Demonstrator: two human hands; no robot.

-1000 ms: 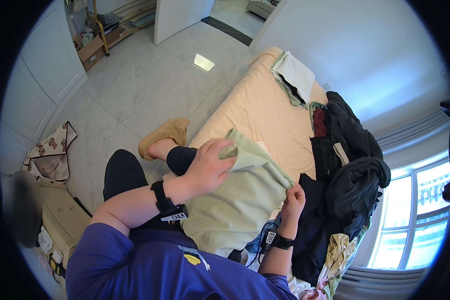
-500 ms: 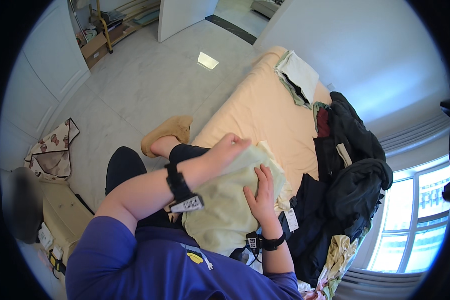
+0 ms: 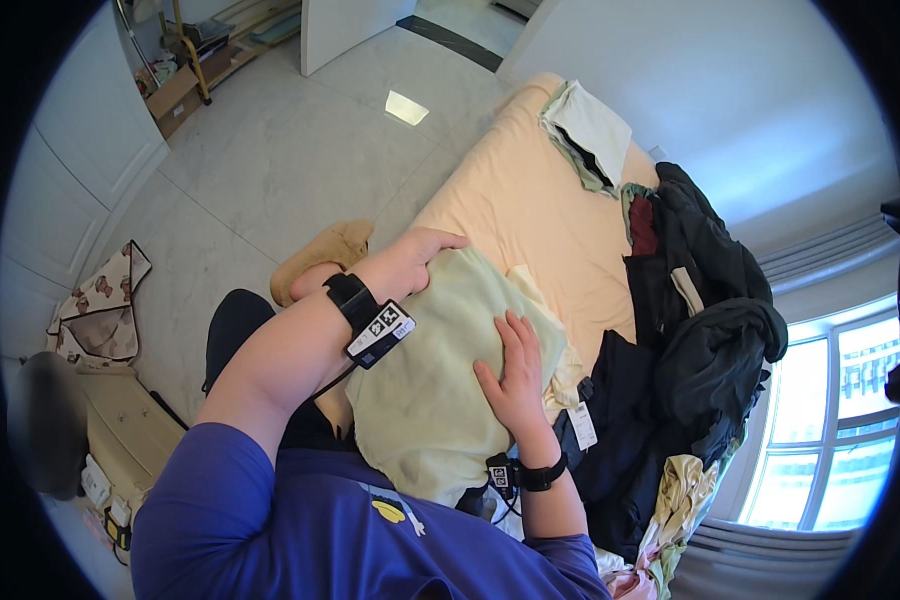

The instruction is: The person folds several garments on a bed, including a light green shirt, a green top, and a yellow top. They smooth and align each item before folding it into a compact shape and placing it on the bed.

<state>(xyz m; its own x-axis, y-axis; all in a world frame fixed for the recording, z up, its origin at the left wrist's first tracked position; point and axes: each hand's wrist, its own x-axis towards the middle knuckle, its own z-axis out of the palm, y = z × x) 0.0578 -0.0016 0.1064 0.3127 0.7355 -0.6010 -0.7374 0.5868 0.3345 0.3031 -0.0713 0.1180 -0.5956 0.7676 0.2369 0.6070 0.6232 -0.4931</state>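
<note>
From here, daylight blazes through the white-framed glass window (image 3: 820,415); a patch glares on the glossy grey marble floor (image 3: 270,160); outer edges bow.

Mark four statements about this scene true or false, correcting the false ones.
1. The bare left hand touches the edge of the soft pale green cloth. True.
2. The bare right hand is closed in a fist. False: it rests on the cloth, fingers extended.
3. Folded white fabric lies toward the far end of the peach-sheeted bed. True.
4. The heap of crumpled dark clothes is on the person's left. False: it is on the right.
</note>
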